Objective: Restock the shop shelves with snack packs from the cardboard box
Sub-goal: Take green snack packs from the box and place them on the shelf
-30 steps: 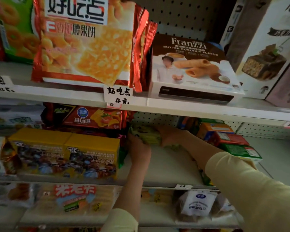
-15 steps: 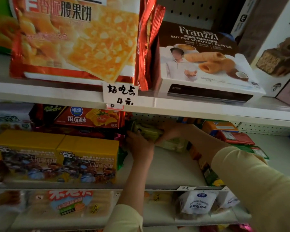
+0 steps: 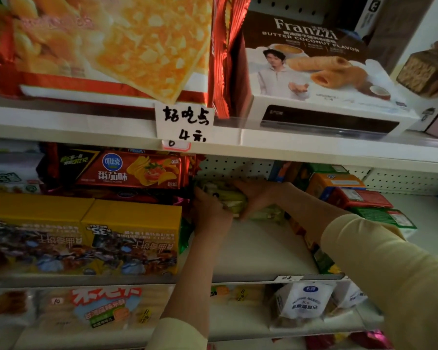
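Reaching deep onto the middle shelf (image 3: 258, 251), both hands hold a green snack pack (image 3: 228, 198) against the pegboard back. The left hand (image 3: 210, 210) curls round its near end beside the yellow biscuit boxes (image 3: 86, 236); the right hand (image 3: 256, 198) wraps over its far end, fingers closed on it.

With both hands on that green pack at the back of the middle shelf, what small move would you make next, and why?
Probably set the green pack down against the pegboard and let go: both the left hand and right hand grip it, already deep in the gap.
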A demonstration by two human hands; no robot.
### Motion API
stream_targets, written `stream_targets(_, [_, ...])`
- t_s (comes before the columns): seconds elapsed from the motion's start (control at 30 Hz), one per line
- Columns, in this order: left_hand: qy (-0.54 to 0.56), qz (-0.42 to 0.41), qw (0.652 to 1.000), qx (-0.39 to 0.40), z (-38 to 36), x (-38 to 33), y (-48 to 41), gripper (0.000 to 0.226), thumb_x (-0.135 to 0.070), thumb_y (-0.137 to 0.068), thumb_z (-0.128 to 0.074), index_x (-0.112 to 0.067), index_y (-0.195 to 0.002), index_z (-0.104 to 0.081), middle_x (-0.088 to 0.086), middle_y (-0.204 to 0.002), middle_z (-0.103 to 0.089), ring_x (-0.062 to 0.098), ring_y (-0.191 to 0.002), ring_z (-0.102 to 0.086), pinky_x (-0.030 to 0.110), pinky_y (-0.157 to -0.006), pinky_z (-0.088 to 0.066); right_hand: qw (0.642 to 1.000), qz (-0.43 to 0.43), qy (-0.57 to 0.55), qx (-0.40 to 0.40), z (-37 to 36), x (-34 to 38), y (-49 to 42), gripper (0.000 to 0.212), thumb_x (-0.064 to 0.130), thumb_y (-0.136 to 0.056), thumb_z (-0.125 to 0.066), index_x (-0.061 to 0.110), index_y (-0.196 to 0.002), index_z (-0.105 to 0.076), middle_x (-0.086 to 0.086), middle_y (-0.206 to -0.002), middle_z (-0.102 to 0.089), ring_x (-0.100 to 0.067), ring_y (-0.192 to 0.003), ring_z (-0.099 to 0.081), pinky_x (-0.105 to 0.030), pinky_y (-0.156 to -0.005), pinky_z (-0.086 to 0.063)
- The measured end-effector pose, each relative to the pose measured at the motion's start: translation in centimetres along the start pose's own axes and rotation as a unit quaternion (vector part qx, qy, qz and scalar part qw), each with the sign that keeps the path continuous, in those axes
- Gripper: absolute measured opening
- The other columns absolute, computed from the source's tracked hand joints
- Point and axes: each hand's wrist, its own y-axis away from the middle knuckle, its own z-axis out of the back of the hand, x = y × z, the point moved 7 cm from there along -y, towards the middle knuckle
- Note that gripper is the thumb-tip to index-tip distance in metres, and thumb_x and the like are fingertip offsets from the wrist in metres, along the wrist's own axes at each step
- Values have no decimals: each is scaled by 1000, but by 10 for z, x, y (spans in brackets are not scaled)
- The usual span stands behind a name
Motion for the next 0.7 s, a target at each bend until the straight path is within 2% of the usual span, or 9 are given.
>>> stream_targets(0.1, [26, -3, 1000, -1, -2, 2, 5, 75, -22, -90, -55, -15, -150, -9, 16, -149, -28, 37, -137, -27, 51, -112, -28, 999, 18, 13, -42, 3, 3, 8, 108, 46, -68, -78, 28, -149, -9, -6, -151, -26, -26, -134, -34, -44, -109, -34])
stream_targets(0.27, [-13, 2, 1000, -13, -6, 5, 14, 70, -18, -93, -52, -8, -149, -12, 17, -146, -30, 35, -133, -32, 46, -107, -35, 993, 36, 26, -107, 1, 6, 24, 84, 41, -76, -73, 16, -143, -29, -11, -140, -37, -24, -125, -37, -31, -104, -35])
stream_targets(0.33, [-13, 11, 1000, -24, -6, 6, 13, 66, -19, -94, -51, -8, -148, -15, 18, -145, -32, 36, -132, -34, 47, -107, -35, 993, 46, 3, -105, 1, 9, 27, 77, 37, -80, -71, 18, -143, -32, -11, -137, -42, -24, -123, -42, -31, -104, -37])
stream_targets(0.43, [-24, 15, 999, -36, -5, 4, 16, 57, -20, -98, -44, -7, -147, -18, 21, -145, -32, 37, -132, -32, 48, -107, -34, 993, 54, -37, -97, -3, 15, 30, 77, 30, -82, -69, 24, -146, -27, -9, -140, -42, -24, -125, -45, -33, -106, -39])
stream_targets(0.5, [-33, 14, 998, -49, -1, 0, 21, 55, -20, -99, -43, -7, -147, -19, 21, -145, -30, 37, -132, -31, 46, -108, -32, 989, 48, -55, -130, 0, 15, 32, 81, 26, -80, -70, 24, -148, -26, -9, -144, -39, -25, -129, -40, -35, -108, -36])
stream_targets(0.6, [-97, -7, 994, -51, 1, -7, 25, 74, -15, -94, -52, -8, -151, -6, 19, -154, -12, 37, -141, -18, 46, -116, -19, 974, 36, -74, -211, 11, 12, 29, 81, 32, -79, -70, 24, -147, -27, -9, -147, -35, -27, -134, -32, -46, -112, -28])
stream_targets(0.63, [-121, -10, 991, -48, -1, -6, 23, 76, -14, -94, -51, -8, -151, -1, 18, -157, -7, 36, -143, -14, 46, -117, -16, 973, 22, -67, -221, 14, 8, 25, 81, 35, -79, -69, 26, -148, -26, -8, -148, -34, -27, -136, -29, -48, -114, -24])
stream_targets(0.7, [-132, -7, 990, -48, -2, -4, 18, 71, -13, -96, -46, -9, -152, -2, 18, -157, -8, 35, -144, -16, 45, -117, -17, 975, -9, -59, -214, 18, 5, 17, 82, 39, -80, -66, 28, -149, -22, -6, -150, -30, -25, -141, -21, -47, -116, -13])
